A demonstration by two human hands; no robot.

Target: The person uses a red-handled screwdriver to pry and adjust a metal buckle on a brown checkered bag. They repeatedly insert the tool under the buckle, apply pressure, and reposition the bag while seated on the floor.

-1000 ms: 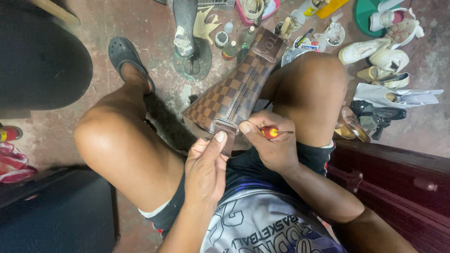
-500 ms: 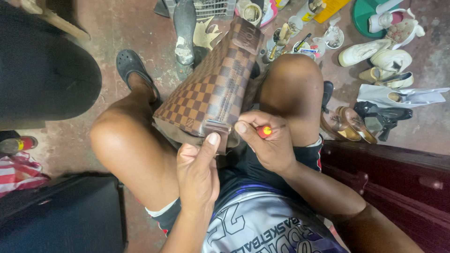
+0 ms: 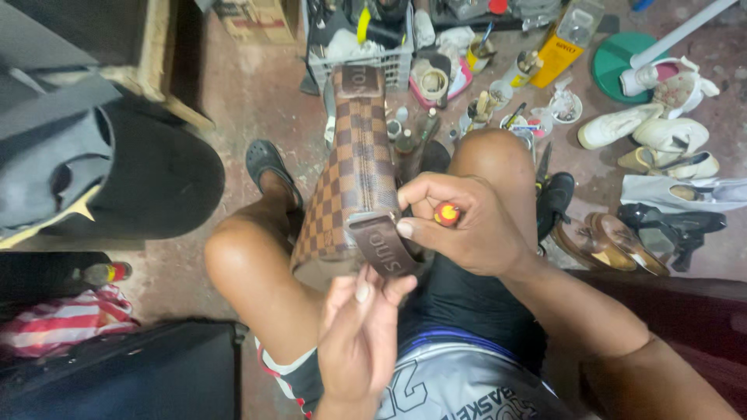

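Note:
A brown checkered bag point(image 3: 352, 179) stands on end between my knees, its dark brown leather tab point(image 3: 386, 245) facing me. My left hand point(image 3: 359, 334) pinches the lower end of that tab with its fingertips. My right hand point(image 3: 459, 222) is closed around a small tool with a red and yellow handle point(image 3: 446, 213), its thumb pressed on the tab's upper edge. The tool's tip is hidden behind the hand and the bag.
Cluttered floor ahead: a white crate point(image 3: 362, 50), small jars and brushes point(image 3: 486, 101), a yellow bottle point(image 3: 558, 48), a green lid point(image 3: 622, 66). Several shoes point(image 3: 661, 140) lie at the right. A black round seat point(image 3: 148, 175) is left, a dark case point(image 3: 124, 373) below it.
The bag has swung from slanting toward the right to standing nearly straight up between my knees. Both hands stayed on its near end, now gripping the leather tab.

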